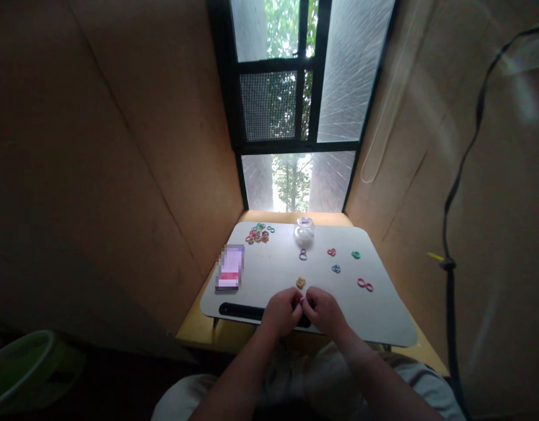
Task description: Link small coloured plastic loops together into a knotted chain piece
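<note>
Near the front edge of a white lap table [269, 272], my left hand [283, 310] and my right hand [324, 309] meet with fingertips pinched together. Between them shows a small pinkish-white piece [302, 299], mostly covered by the fingers. Just beyond the fingertips lies a yellow band cluster [300, 283]. Farther back are a purple looped band [303, 255], a red cluster [331, 252], a blue cluster [336, 269] and a green cluster [356, 255]. A pink figure-eight band [365, 285] lies at the right.
A mixed pile of coloured bands [257, 234] sits at the back left, above a phone [230, 268]. A clear jar [304, 231] stands at the back. The table has a black slot [241, 311] at its front. A cable [450, 263] hangs right; a green basket [28, 371] is lower left.
</note>
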Demonstrator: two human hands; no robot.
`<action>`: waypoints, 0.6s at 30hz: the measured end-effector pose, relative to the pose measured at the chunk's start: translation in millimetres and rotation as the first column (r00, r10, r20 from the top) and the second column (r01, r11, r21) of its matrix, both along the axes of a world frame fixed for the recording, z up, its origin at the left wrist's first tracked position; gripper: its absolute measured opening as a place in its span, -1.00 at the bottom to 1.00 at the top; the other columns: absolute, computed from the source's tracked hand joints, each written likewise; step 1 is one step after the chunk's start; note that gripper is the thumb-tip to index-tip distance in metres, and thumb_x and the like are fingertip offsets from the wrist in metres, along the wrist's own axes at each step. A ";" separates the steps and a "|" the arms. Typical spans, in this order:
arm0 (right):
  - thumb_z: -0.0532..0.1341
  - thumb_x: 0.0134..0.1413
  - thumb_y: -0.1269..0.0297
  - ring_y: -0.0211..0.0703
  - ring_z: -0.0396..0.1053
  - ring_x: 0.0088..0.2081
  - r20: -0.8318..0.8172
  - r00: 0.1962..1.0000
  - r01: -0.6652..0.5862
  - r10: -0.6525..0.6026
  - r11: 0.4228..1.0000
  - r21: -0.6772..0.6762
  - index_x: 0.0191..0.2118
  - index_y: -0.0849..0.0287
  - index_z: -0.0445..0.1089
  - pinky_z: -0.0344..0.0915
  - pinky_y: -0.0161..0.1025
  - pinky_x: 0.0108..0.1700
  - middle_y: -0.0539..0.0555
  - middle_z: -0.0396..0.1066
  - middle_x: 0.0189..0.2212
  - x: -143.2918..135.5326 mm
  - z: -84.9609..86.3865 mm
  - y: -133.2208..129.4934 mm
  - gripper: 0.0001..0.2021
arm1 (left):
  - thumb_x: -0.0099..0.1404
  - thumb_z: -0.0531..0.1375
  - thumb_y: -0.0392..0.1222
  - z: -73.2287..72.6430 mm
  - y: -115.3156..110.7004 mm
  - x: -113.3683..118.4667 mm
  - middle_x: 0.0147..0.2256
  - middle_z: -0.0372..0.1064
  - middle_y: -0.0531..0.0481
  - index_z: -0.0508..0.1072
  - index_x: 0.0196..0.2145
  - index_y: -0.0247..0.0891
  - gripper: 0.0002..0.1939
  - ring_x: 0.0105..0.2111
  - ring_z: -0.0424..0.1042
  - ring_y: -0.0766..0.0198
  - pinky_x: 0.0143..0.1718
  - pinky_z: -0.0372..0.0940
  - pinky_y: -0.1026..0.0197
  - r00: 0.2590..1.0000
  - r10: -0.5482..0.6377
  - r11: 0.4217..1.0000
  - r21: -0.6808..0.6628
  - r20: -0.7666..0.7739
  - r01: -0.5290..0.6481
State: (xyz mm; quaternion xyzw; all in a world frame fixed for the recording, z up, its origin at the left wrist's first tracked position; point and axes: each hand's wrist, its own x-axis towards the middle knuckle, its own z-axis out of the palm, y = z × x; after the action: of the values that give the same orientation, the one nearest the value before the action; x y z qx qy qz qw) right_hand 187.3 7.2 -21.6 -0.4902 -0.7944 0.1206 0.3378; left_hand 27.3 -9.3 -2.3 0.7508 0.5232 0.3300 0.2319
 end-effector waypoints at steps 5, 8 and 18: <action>0.12 0.09 0.31 -0.26 0.14 -0.50 -0.020 1.000 0.000 0.000 1.000 0.002 -0.55 0.13 0.18 0.00 -0.30 -0.41 -0.05 0.21 -0.58 0.8 -1.5 0.0 -0.79 | 0.25 0.11 -0.25 -3.2 0.5 1.8 -0.45 0.36 0.05 0.41 -0.34 -0.21 -0.92 -0.45 0.29 0.30 -0.40 0.09 0.28 0.999 0.004 1.000 0.004 -0.038 -0.004; 0.14 0.06 0.33 -0.26 0.15 -0.50 -0.049 0.999 -0.004 0.004 1.000 -0.007 -0.55 0.13 0.20 -0.01 -0.31 -0.42 -0.05 0.23 -0.58 1.4 -1.2 0.7 -0.80 | 0.24 0.12 -0.26 -2.6 1.3 3.1 -0.45 0.37 0.05 0.42 -0.34 -0.21 -0.92 -0.43 0.29 0.29 -0.38 0.10 0.27 0.998 0.016 1.000 -0.013 -0.065 -0.017; 0.15 0.07 0.31 -0.26 0.16 -0.48 -0.078 0.997 -0.028 0.024 0.998 -0.052 -0.54 0.13 0.22 0.00 -0.31 -0.40 -0.04 0.25 -0.56 3.0 5.5 6.7 -0.81 | 0.25 0.10 -0.25 1.0 7.1 4.7 -0.40 0.39 0.03 0.41 -0.33 -0.19 -0.92 -0.40 0.32 0.27 -0.36 0.13 0.27 0.994 -0.005 1.000 -0.032 -0.111 0.002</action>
State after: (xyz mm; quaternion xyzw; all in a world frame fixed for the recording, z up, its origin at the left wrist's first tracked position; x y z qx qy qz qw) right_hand 190.3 13.9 -16.1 -0.4837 -0.7835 0.1647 0.3536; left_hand 32.1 -2.2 -1.2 0.7651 0.5391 0.2791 0.2148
